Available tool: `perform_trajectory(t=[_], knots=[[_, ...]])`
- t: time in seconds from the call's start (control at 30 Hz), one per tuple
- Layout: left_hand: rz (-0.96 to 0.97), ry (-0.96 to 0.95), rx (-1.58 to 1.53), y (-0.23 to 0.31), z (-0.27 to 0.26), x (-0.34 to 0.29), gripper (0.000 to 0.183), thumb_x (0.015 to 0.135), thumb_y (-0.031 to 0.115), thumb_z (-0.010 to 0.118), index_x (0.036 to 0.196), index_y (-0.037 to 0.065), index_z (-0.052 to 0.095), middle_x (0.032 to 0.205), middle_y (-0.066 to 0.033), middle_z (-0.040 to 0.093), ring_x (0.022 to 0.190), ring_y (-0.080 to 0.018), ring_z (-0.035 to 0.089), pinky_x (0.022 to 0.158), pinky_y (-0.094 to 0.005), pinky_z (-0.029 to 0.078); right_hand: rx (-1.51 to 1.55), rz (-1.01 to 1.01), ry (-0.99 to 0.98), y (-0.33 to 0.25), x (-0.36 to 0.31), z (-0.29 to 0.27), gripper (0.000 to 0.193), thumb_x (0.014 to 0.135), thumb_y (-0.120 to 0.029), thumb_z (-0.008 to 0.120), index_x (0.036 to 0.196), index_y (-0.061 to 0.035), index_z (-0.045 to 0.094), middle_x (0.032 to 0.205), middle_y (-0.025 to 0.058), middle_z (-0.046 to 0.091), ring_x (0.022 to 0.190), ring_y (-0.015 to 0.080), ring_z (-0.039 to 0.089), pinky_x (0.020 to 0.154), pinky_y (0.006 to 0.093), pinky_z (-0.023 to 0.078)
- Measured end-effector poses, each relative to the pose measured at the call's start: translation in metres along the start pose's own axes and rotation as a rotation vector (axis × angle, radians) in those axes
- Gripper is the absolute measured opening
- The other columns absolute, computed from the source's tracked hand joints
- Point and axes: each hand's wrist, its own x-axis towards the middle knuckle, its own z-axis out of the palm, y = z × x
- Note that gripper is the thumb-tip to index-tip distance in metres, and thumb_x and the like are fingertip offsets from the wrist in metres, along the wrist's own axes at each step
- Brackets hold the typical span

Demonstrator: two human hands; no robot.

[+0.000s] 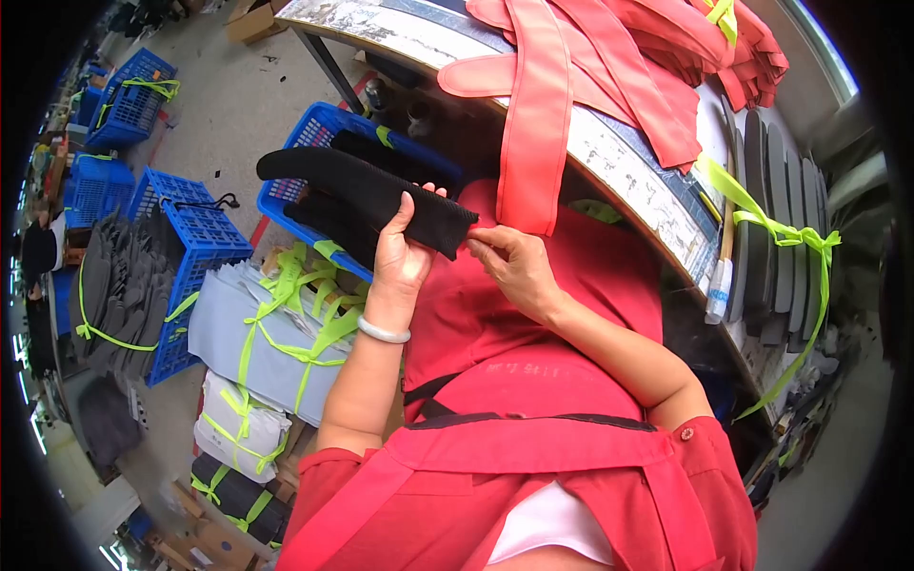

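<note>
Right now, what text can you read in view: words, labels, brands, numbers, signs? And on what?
Nothing I can quote reliably.
Red apron: pale, worn print across the front, too faint to read.
White wrapped bundle: dark marks, too blurred.
White tube-like item at right: blue marks, too small.
Black piece held by the left hand and right hand: no print shows.
</note>
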Motion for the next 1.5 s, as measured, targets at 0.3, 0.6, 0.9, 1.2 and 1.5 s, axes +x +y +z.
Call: perform_trajectory(t=[0.3,0.6,0.9,1.2,1.5], knots=[[-0.126,-0.071,0.181,-0.038,0.005,-0.003,0.039,0.094,0.027,0.063,0.122,0.000,0.055,0.122,-0.0132,0.061,0.117,-0.0254,0.056,0.106,-0.0421,0.041,0.542,0.535,0.082,0.011,0.013,0.001,0.018,0.088,-0.003,0.058,0.101,0.0031,0.068,0.087,0.0058,0.069,0.074,0.0116,0.065,0.062,0.0263,0.054],[-0.089,-0.092,0.151,-0.041,-0.006,0.005,0.037,0.095,0.031,0.061,0.119,0.003,0.059,0.119,-0.0090,0.064,0.112,-0.0231,0.058,0.103,-0.0431,0.043,0.502,0.416,0.143,0.016,0.010,-0.013,0.016,0.086,-0.007,0.067,0.099,0.0004,0.071,0.084,0.0019,0.069,0.071,0.0080,0.061,0.063,0.0228,0.049],[0.339,0.175,0.242,0.112,-0.064,0.030,0.036,0.093,0.035,0.062,0.112,0.004,0.062,0.112,-0.0117,0.067,0.107,-0.0281,0.064,0.096,-0.0443,0.051,0.477,0.345,-0.030,-0.005,-0.006,-0.029,0.020,0.090,-0.009,0.068,0.106,0.0017,0.070,0.090,-0.0030,0.068,0.083,0.0032,0.058,0.077,0.0194,0.047],[0.427,0.266,0.251,0.162,-0.104,0.041,0.031,0.091,0.029,0.066,0.106,0.001,0.064,0.101,-0.0135,0.070,0.092,-0.0285,0.069,0.083,-0.0412,0.057,0.515,0.301,-0.011,-0.019,-0.022,-0.026,0.011,0.086,-0.007,0.067,0.092,0.0004,0.072,0.096,-0.0011,0.064,0.093,0.0071,0.056,0.080,0.0229,0.048],[0.396,0.336,0.248,0.168,-0.111,0.045,0.025,0.090,0.025,0.067,0.102,0.003,0.065,0.099,-0.0128,0.070,0.091,-0.0281,0.069,0.083,-0.0412,0.058,0.306,0.183,-0.094,-0.027,-0.034,-0.030,0.008,0.083,-0.006,0.066,0.084,-0.0008,0.073,0.103,0.0030,0.063,0.104,0.0135,0.055,0.094,0.0279,0.042]])
